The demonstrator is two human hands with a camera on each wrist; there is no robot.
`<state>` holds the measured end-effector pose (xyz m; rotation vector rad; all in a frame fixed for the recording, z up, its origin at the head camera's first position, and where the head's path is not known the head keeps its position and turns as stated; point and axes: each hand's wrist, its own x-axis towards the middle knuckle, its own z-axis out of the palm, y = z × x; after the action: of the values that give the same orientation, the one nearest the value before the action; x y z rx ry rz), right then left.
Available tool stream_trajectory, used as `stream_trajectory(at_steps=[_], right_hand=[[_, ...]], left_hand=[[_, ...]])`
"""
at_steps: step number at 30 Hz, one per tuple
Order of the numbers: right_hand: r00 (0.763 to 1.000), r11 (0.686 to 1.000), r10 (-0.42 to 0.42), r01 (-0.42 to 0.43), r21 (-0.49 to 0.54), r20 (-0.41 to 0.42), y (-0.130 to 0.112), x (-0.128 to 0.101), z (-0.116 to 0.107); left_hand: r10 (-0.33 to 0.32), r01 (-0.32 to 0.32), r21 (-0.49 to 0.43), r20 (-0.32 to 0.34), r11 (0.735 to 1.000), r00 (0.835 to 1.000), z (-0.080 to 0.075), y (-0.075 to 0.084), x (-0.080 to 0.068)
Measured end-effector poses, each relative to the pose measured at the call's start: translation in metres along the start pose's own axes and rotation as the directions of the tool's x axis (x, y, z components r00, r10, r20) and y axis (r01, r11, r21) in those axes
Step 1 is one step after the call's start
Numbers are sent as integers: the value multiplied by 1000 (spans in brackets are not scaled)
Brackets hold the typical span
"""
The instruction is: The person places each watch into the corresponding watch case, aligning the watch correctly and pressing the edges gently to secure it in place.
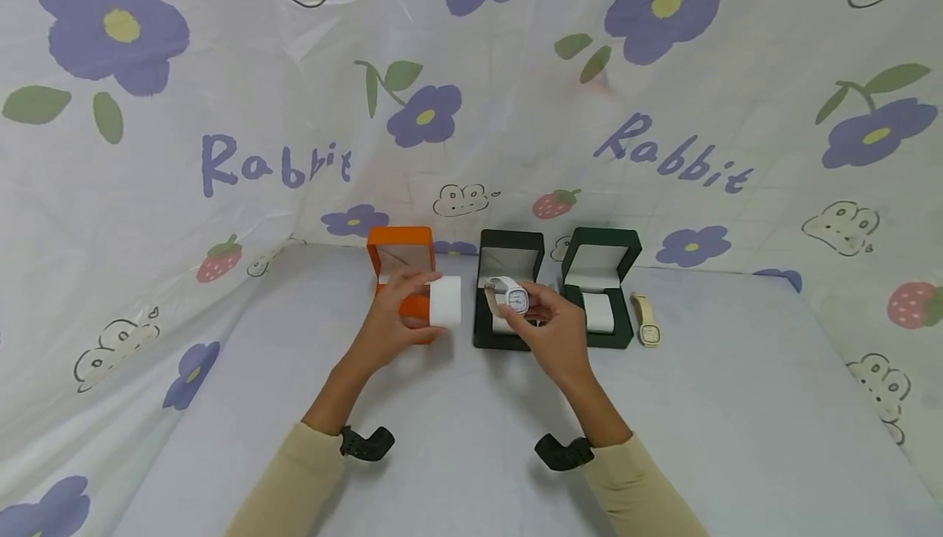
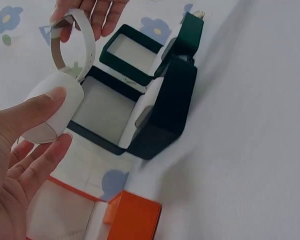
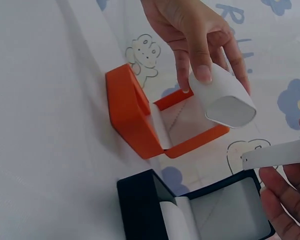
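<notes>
My left hand [image 1: 390, 318] grips a white watch cushion [image 1: 445, 301] between thumb and fingers, above the open orange watch box [image 1: 401, 236]. In the left wrist view the thumb lies across the cushion [image 2: 52, 107]. A white-strapped watch [image 1: 517, 300] with a square face is pinched in my right hand [image 1: 554, 328], over the middle dark box [image 1: 512, 240]. Its strap [image 2: 87, 45] curves in a loop in the left wrist view. The right wrist view has the strap's free end [image 3: 270, 155] apart from the cushion.
A dark green watch box [image 1: 626, 254] stands open at the right with a white cushion [image 1: 598, 313] inside. Beside it a gold watch [image 1: 648, 326] lies on the white-covered table [image 1: 737, 406]. Behind the boxes rises a flower-printed sheet [image 1: 486, 169].
</notes>
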<state>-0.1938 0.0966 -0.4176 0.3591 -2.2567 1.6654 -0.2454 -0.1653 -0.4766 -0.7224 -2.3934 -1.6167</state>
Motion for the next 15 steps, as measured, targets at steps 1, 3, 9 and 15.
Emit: stream_trajectory(at_steps=[1, 3, 9, 15], right_hand=[[1000, 1000, 4, -4, 1, -1, 0, 0, -1], [1000, 1000, 9, -9, 5, -5, -1, 0, -2], [1000, 1000, 20, -20, 3, -7, -2, -1, -3], [1000, 1000, 14, -14, -9, -10, -3, -2, -5]], left_hand=[[1, -1, -11, 3, 1000, 1000, 2, 1, 0], [9, -9, -28, 7, 1000, 1000, 7, 2, 1], [34, -34, -54, 15, 998, 999, 21, 14, 1], [44, -40, -105, 35, 994, 998, 31, 27, 3]])
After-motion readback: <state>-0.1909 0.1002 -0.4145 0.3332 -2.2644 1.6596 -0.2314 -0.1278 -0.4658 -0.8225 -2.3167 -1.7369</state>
